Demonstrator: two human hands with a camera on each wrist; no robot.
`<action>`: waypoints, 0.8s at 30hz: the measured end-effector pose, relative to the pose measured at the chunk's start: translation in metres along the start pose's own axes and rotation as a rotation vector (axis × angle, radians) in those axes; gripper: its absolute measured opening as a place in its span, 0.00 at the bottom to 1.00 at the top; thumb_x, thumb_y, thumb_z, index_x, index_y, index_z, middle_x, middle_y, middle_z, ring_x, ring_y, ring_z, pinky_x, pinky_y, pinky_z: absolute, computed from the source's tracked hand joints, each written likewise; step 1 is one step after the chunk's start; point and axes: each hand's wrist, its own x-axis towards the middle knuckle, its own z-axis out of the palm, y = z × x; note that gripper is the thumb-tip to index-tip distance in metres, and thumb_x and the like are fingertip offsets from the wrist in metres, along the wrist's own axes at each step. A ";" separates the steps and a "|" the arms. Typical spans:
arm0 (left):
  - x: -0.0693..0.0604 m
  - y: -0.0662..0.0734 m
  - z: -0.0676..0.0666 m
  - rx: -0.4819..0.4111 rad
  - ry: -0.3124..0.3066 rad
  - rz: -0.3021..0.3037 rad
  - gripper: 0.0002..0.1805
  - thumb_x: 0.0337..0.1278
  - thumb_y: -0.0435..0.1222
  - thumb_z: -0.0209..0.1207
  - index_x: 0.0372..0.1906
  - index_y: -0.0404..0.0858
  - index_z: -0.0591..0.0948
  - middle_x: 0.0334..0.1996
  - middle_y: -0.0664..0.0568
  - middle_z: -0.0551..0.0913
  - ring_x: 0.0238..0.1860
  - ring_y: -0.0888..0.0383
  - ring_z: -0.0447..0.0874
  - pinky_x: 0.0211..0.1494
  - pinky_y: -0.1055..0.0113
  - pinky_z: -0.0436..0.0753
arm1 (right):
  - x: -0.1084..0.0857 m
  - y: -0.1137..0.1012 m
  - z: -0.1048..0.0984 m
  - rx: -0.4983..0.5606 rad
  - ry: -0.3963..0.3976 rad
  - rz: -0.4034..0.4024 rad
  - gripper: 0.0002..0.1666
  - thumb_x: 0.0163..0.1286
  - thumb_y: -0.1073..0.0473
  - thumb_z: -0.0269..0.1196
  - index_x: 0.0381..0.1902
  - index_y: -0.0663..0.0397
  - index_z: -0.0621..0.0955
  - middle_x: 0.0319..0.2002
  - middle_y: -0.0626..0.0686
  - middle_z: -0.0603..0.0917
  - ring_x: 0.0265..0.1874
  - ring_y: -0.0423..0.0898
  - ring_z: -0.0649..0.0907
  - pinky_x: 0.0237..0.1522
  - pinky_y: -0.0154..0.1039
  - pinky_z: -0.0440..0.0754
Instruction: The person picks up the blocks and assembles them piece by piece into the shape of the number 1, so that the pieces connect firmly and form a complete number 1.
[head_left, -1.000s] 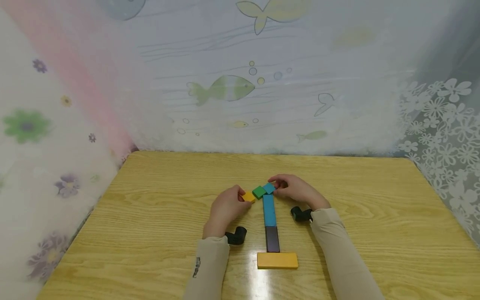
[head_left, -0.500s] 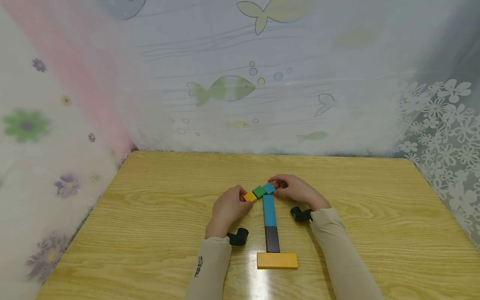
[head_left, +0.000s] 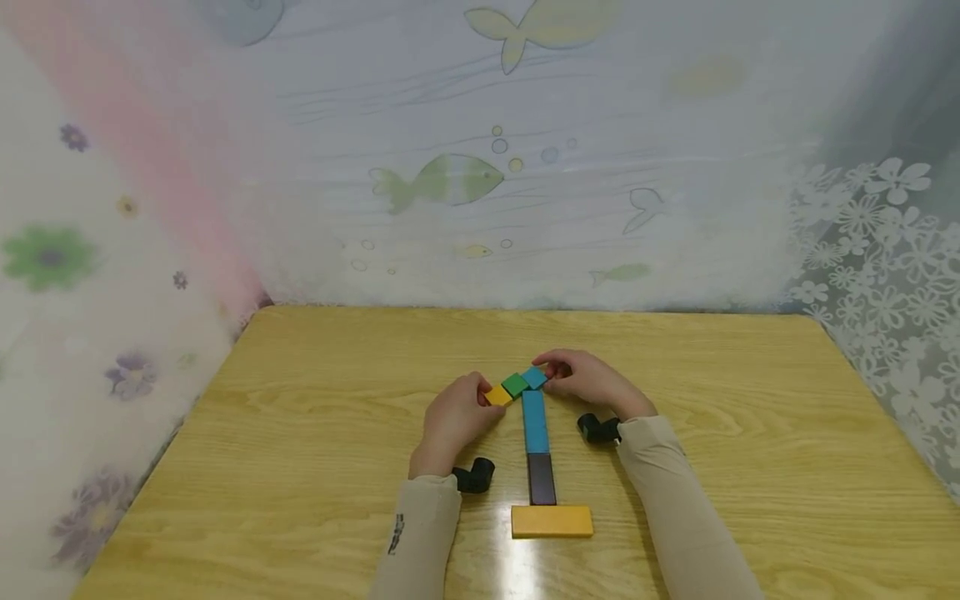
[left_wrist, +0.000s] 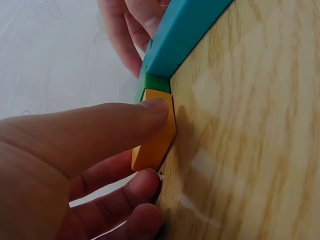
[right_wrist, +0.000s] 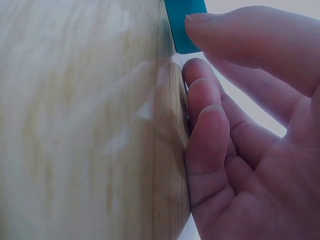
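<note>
My left hand [head_left: 453,417] pinches a small yellow block [head_left: 498,396] between thumb and fingers. That block touches the corner side of a small green block [head_left: 515,384], which lies against a small blue block [head_left: 535,377]. My right hand [head_left: 596,383] holds this blue block at its right end; in the right wrist view the thumb presses on the blue block [right_wrist: 186,25], with the other fingers curled near the tabletop. Below the slanted row, a long blue block [head_left: 536,423], a dark block [head_left: 542,479] and a crosswise long yellow block [head_left: 552,522] run towards me.
All the blocks lie on a wood-grain table [head_left: 337,367]. Behind it hangs a pale curtain [head_left: 420,275] with printed fish, and flowered sheets stand at both sides. Black wrist-worn devices sit by the left cuff [head_left: 474,476] and the right cuff [head_left: 597,428].
My left hand has slid the small yellow block slightly right, closing the gap to the green block. My right hand stays at the small blue block. The head view has shifted a little.
</note>
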 end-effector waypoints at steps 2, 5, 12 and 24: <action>-0.001 -0.002 0.001 0.005 -0.004 0.000 0.18 0.44 0.48 0.63 0.40 0.44 0.76 0.26 0.58 0.73 0.26 0.60 0.71 0.30 0.66 0.69 | 0.001 0.000 0.001 0.004 -0.008 -0.006 0.22 0.62 0.60 0.59 0.55 0.49 0.73 0.38 0.48 0.75 0.35 0.46 0.72 0.38 0.41 0.70; -0.001 -0.003 0.001 0.002 -0.011 0.006 0.19 0.43 0.48 0.63 0.40 0.44 0.76 0.27 0.58 0.73 0.26 0.60 0.70 0.30 0.66 0.69 | 0.001 0.001 0.002 0.011 -0.013 -0.009 0.22 0.62 0.60 0.59 0.55 0.49 0.73 0.38 0.48 0.75 0.35 0.46 0.72 0.38 0.41 0.70; 0.003 -0.002 0.000 0.024 -0.029 0.009 0.22 0.43 0.51 0.63 0.44 0.45 0.76 0.27 0.58 0.72 0.26 0.59 0.70 0.29 0.65 0.68 | 0.002 0.002 0.001 0.017 -0.007 -0.009 0.22 0.62 0.60 0.59 0.55 0.48 0.73 0.38 0.48 0.75 0.36 0.46 0.72 0.39 0.42 0.70; 0.002 -0.002 0.000 -0.020 -0.065 0.008 0.25 0.44 0.50 0.63 0.48 0.45 0.74 0.27 0.56 0.73 0.26 0.58 0.70 0.29 0.65 0.69 | -0.001 -0.001 0.000 0.002 -0.018 -0.022 0.22 0.62 0.61 0.58 0.56 0.51 0.72 0.40 0.49 0.75 0.38 0.46 0.73 0.42 0.42 0.70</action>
